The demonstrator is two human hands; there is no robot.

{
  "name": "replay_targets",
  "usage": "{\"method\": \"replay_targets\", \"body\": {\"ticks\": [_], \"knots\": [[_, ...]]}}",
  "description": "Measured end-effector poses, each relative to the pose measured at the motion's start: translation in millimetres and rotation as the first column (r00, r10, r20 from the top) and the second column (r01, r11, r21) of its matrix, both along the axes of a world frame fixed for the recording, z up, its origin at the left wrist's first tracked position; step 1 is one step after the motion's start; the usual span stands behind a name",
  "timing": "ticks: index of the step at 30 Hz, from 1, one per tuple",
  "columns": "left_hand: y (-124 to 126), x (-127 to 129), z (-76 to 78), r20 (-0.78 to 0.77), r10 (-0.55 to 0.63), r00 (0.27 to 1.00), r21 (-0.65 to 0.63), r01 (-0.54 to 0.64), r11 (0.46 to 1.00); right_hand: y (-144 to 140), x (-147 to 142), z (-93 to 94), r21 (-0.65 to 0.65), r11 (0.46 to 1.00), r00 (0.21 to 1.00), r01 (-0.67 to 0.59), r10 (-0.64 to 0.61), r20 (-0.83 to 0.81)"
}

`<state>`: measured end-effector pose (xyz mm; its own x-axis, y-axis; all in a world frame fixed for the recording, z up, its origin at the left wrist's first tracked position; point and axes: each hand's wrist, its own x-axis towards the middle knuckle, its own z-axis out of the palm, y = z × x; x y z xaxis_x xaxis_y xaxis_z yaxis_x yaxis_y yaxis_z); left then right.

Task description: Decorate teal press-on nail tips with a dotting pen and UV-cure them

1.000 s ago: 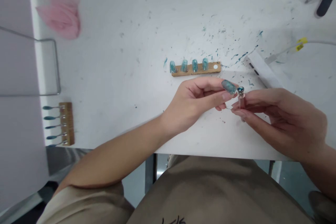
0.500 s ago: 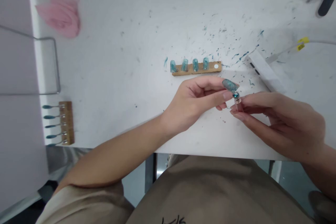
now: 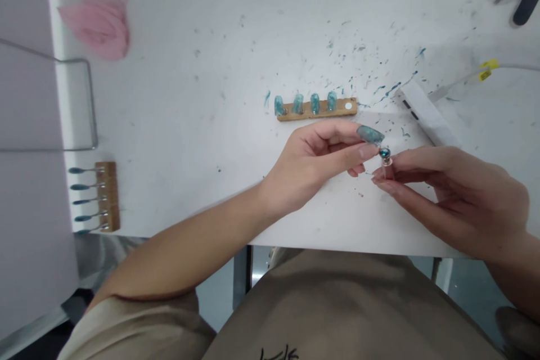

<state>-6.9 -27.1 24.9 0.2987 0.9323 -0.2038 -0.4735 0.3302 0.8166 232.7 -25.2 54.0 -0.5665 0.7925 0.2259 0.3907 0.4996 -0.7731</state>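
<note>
Left hand (image 3: 314, 166) pinches a teal-painted false nail (image 3: 370, 134) between thumb and forefinger, holding it just above the desk (image 3: 236, 56). Right hand (image 3: 459, 197) meets it from the other side, its fingers closed around a small peg holder (image 3: 385, 157) with a round teal-stained top. That top sits just under the tip of the painted nail, touching it or very nearly; which of the two cannot be told.

Just beyond the held nail lies a wooden strip (image 3: 317, 108) flat on the desk. Four teal nails (image 3: 304, 103) stand in a row along it, and the fifth place, at the end nearest the held nail, shows only a bare white dot (image 3: 348, 105). Judging from this, four of the five nails are painted and mounted, and the one in hand is painted but not yet set on the strip.

Teal paint flecks (image 3: 379, 90) scatter over the desk beyond the strip. A white block (image 3: 426, 115) lies beside the held nail, toward the right hand, with a yellow-tagged cable (image 3: 485, 70) past it. Far from the held nail, at the desk's left edge, a second wooden holder (image 3: 107, 197) carries five teal-tipped sticks. A pink cloth (image 3: 99, 25) lies at the far left corner.
</note>
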Motion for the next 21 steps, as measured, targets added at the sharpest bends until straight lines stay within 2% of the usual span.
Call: {"method": "replay_targets", "body": {"ticks": [3,9,14,16,21], "knots": [[0.0,-0.1,0.3,-0.015,0.006,1.000,0.004,-0.006,1.000,-0.3,0.0,1.3,0.019,1.000,1.000,-0.012,0.012,0.005],[-3.0,-1.6,2.0,0.007,0.013,1.000,0.000,-0.013,1.000,-6.6,-1.4,2.6,-0.135,0.986,0.993,0.092,-0.101,-0.064],[-3.0,-0.8,2.7,0.006,0.010,1.000,-0.015,-0.010,1.000,-7.1,-1.6,2.3,-0.149,0.981,0.990,0.123,-0.132,-0.054],[-2.3,-0.3,1.9,0.018,0.013,1.000,-0.023,-0.013,1.000,-5.0,-0.9,1.5,-0.102,0.990,0.994,0.096,-0.100,-0.036],[-1.4,-0.1,0.5,0.043,0.017,0.999,-0.024,-0.016,1.000,2.7,-1.3,3.0,0.028,0.995,0.995,-0.099,0.098,0.005]]}}
